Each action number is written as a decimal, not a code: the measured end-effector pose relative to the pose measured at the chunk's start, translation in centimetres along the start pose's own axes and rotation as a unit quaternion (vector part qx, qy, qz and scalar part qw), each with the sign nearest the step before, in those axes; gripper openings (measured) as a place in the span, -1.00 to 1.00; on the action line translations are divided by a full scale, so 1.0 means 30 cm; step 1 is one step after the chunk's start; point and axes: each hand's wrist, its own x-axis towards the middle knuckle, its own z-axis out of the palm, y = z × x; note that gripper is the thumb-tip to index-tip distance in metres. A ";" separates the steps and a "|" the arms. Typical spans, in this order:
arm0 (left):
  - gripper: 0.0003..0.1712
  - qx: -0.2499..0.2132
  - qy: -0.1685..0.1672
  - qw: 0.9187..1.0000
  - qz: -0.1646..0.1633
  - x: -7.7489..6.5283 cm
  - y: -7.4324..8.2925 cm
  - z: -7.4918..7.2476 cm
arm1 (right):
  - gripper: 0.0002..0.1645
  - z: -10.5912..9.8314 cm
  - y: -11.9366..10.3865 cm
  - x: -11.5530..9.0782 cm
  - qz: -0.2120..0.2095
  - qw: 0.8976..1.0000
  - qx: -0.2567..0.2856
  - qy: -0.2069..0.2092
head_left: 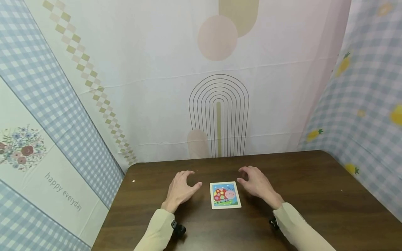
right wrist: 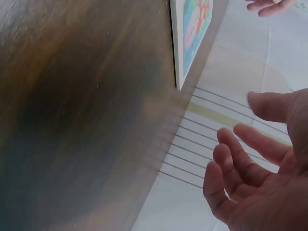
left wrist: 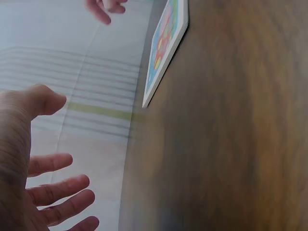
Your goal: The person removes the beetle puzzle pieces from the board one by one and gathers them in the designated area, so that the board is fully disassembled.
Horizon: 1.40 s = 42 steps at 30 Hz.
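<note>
A small white-edged picture board [head_left: 225, 195] with a red ladybug on a blue and green ground lies flat on the brown table. Left of it my left hand [head_left: 181, 188] hovers apart, thumb and fingers spread and holding nothing. On the other side my right hand [head_left: 258, 182] is held likewise, its fingers loosely bent and nothing between them. In the left wrist view the board [left wrist: 166, 43] shows edge-on beyond the left hand [left wrist: 43, 159]. From the right wrist, the board [right wrist: 190, 36] appears above the right hand [right wrist: 260, 163], with a gap between.
The dark wooden table [head_left: 301, 216] reaches back to a white patterned curtain [head_left: 150, 104]. Blue checked cloths hang at the left [head_left: 62, 94] and right [head_left: 361, 115]. A tiny white speck [head_left: 133, 181] lies near the table's left edge.
</note>
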 end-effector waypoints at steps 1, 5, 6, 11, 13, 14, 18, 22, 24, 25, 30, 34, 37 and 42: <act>-0.32 -0.002 -0.005 1.000 0.006 -0.002 0.006 0.006 | -0.60 0.003 -0.003 -0.001 0.000 1.000 0.003 -0.005; -0.31 -0.001 -0.034 0.999 0.027 -0.013 0.033 0.033 | -0.71 0.023 -0.014 0.000 -0.006 1.000 0.004 -0.024; -0.31 0.002 -0.042 0.999 0.031 -0.015 0.038 0.042 | -0.73 0.029 -0.016 0.001 -0.008 1.000 0.005 -0.029; -0.30 0.017 -0.078 0.996 0.047 -0.022 0.064 0.086 | -0.74 0.062 -0.016 0.009 -0.006 0.999 0.007 -0.049; -0.30 0.020 -0.088 0.995 0.052 -0.024 0.072 0.101 | -0.75 0.075 -0.014 0.013 -0.007 0.999 0.008 -0.052; -0.30 0.021 -0.091 0.994 0.053 -0.024 0.076 0.107 | -0.76 0.080 -0.014 0.015 -0.007 0.998 0.010 -0.054; -0.29 0.024 -0.107 0.992 0.058 -0.024 0.090 0.127 | -0.76 0.099 -0.011 0.019 -0.010 0.998 0.013 -0.057; -0.30 0.030 -0.124 0.990 0.068 -0.022 0.107 0.147 | -0.73 0.111 -0.006 0.022 -0.007 0.998 0.013 -0.062; -0.33 0.038 -0.130 0.988 0.077 -0.020 0.115 0.156 | -0.72 0.115 -0.006 0.024 -0.001 0.998 0.013 -0.066; -0.34 0.043 -0.132 0.987 0.083 -0.020 0.119 0.161 | -0.71 0.116 -0.006 0.025 0.000 0.998 0.012 -0.068; -0.37 0.076 -0.143 0.981 0.105 -0.020 0.140 0.177 | -0.70 0.124 -0.003 0.028 0.009 0.997 0.004 -0.077; -0.41 0.101 -0.156 0.974 0.126 -0.023 0.151 0.184 | -0.70 0.130 -0.002 0.028 0.015 0.997 -0.002 -0.080; -0.47 0.110 -0.168 0.971 0.131 -0.029 0.156 0.191 | -0.71 0.129 -0.008 0.027 0.021 0.996 -0.004 -0.085; -0.50 0.130 -0.188 0.964 0.138 -0.039 0.175 0.196 | -0.77 0.125 -0.011 0.035 0.024 0.994 -0.004 -0.102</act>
